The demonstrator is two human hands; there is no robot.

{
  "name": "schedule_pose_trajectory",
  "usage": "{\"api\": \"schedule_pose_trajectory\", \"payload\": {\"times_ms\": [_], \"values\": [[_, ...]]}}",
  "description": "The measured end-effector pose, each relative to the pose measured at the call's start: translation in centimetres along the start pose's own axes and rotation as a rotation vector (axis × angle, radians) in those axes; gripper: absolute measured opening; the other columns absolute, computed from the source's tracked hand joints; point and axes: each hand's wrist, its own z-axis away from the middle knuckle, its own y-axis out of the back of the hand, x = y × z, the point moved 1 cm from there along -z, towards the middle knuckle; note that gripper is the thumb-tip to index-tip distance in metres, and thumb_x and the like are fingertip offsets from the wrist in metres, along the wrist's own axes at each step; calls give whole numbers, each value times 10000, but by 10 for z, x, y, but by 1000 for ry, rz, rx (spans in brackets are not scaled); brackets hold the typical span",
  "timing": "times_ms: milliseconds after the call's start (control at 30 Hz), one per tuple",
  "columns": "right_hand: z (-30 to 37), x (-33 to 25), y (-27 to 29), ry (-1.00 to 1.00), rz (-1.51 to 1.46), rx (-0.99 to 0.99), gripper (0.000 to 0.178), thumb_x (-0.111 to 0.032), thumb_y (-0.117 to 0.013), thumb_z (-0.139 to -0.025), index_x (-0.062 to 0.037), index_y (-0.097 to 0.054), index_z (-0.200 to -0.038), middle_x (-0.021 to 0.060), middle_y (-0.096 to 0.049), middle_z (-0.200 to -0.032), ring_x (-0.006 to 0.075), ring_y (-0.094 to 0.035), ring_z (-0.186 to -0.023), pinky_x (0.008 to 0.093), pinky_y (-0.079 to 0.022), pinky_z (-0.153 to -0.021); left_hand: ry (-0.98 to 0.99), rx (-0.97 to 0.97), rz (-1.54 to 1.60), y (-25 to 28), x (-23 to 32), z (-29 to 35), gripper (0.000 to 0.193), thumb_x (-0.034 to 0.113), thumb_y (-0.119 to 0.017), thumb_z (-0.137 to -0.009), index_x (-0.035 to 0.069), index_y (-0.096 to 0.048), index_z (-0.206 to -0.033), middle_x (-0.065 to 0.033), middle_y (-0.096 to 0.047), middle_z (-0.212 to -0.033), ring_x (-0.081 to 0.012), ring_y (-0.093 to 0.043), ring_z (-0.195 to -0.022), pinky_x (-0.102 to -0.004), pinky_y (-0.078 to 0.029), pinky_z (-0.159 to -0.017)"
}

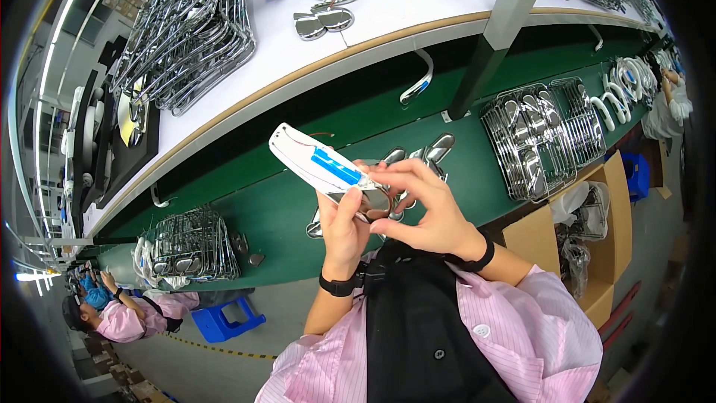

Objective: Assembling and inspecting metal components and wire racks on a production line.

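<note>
My left hand grips a long white plastic shell near its lower end, thumb on top. A blue strip, perhaps a wrapped battery, lies along the shell, with thin dark wires beside it. At the shell's near end is a shiny chrome cover. The curved fingers and thumb of my right hand close around this cover from the right. Several loose chrome pieces lie on the green bench behind my hands, partly hidden by them.
Wire racks of chrome parts stand right on the green bench, another rack left. White curved shells lie far right. Above runs a white shelf bearing stacked wire frames. A cardboard box stands right; a co-worker is left.
</note>
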Motion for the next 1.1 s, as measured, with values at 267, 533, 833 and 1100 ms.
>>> {"api": "schedule_pose_trajectory", "payload": {"times_ms": [267,533,833,1100], "values": [[6,3,0,-289,-309,-96,338,-180,-686,-835,9,-477,-1020,71,-586,-768,123,-581,-616,252,-463,-549,26,-58,204,-15,6,-2,665,110,-537,-904,73,-159,-1451,-144,-518,-1169,-331,-552,-1148,-482,-388,-1046],[7,5,5,-323,-440,-162,237,-230,-522,-926,2,-485,-905,49,-517,-649,123,-502,-541,270,-388,-508,-20,-96,81,-24,9,-1,652,120,-493,-919,62,-125,-1454,-159,-528,-1198,-346,-554,-1143,-499,-342,-1068],[10,2,5,-308,-392,-187,271,-259,-481,-927,2,-500,-854,60,-506,-617,143,-507,-521,285,-400,-493,-20,-114,78,-23,7,2,665,126,-497,-921,56,-118,-1463,-160,-523,-1204,-363,-559,-1129,-502,-332,-1079],[14,4,3,-267,-389,-196,280,-253,-459,-923,16,-517,-868,86,-527,-632,190,-527,-521,304,-413,-503,-23,-121,72,-25,9,6,669,121,-497,-920,53,-114,-1465,-162,-516,-1202,-373,-554,-1139,-495,-347,-1070]]}}
